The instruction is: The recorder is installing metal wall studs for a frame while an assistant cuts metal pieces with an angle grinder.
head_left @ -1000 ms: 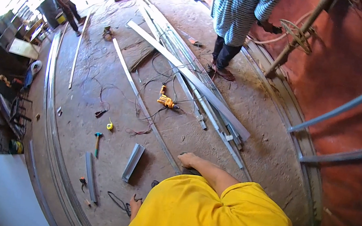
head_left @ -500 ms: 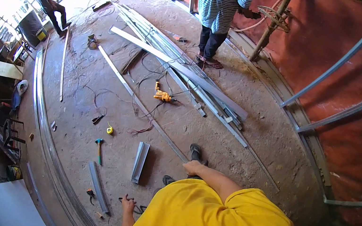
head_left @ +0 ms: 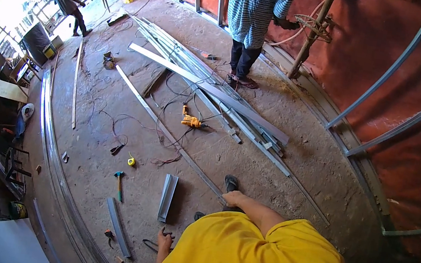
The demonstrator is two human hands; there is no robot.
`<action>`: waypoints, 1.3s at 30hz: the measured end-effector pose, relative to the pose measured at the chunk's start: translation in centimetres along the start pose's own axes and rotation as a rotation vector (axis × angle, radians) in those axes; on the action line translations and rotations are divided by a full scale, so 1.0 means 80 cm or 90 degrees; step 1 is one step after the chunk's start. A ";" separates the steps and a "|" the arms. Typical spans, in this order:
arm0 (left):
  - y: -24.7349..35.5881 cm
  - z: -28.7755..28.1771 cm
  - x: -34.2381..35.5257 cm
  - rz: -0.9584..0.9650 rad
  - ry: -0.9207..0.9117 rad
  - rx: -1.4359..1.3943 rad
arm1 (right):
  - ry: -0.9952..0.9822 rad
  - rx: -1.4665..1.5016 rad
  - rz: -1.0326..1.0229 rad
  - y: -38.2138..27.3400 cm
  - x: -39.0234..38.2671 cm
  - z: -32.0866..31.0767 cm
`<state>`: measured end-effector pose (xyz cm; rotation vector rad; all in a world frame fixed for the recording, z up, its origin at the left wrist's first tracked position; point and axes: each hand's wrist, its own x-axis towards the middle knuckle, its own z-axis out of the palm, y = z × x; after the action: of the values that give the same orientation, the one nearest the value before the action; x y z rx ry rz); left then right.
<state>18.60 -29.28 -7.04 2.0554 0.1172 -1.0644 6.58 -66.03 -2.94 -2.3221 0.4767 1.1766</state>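
Note:
My right hand (head_left: 233, 198) is closed on the near end of a long thin metal strip (head_left: 175, 143), beside my sandalled foot (head_left: 231, 183). The strip runs over the floor to the far left. Low down by my yellow shirt, my left hand (head_left: 165, 240) has its fingers curled about something small and dark that I cannot make out. A thin dark loop (head_left: 151, 245) lies beside it. Nearest to this hand are a short metal channel (head_left: 167, 198) and a flat grey metal piece (head_left: 119, 227). A hammer (head_left: 119, 186) lies beyond them.
A yellow power drill (head_left: 190, 120), loose cords and a pile of metal studs (head_left: 212, 90) lie ahead. A yellow tape measure (head_left: 131, 162) sits near the hammer. A person in a striped shirt (head_left: 258, 11) stands by the orange sheeting (head_left: 376, 75). Another person (head_left: 70, 2) is far left.
My left hand has shifted slightly right, toward my shirt. My right hand stays on the strip's end. The far-left person has stepped along, and the whole view has shifted a little.

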 end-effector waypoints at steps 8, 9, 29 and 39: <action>-0.023 -0.014 0.021 0.004 0.027 -0.094 | 0.026 -0.020 -0.048 -0.004 0.019 0.022; -0.020 -0.020 0.012 -0.001 0.024 -0.051 | 0.027 -0.019 -0.047 -0.002 0.021 0.026; 0.005 -0.029 -0.014 -0.014 0.033 -0.016 | -0.018 -0.004 -0.016 -0.027 0.006 0.004; -0.019 -0.041 -0.009 -0.011 0.041 0.012 | 0.007 -0.048 -0.036 -0.024 0.001 0.015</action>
<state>19.60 -25.79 -6.40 2.1104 0.1585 -1.0144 6.85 -63.78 -3.08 -2.3910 0.3731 1.1748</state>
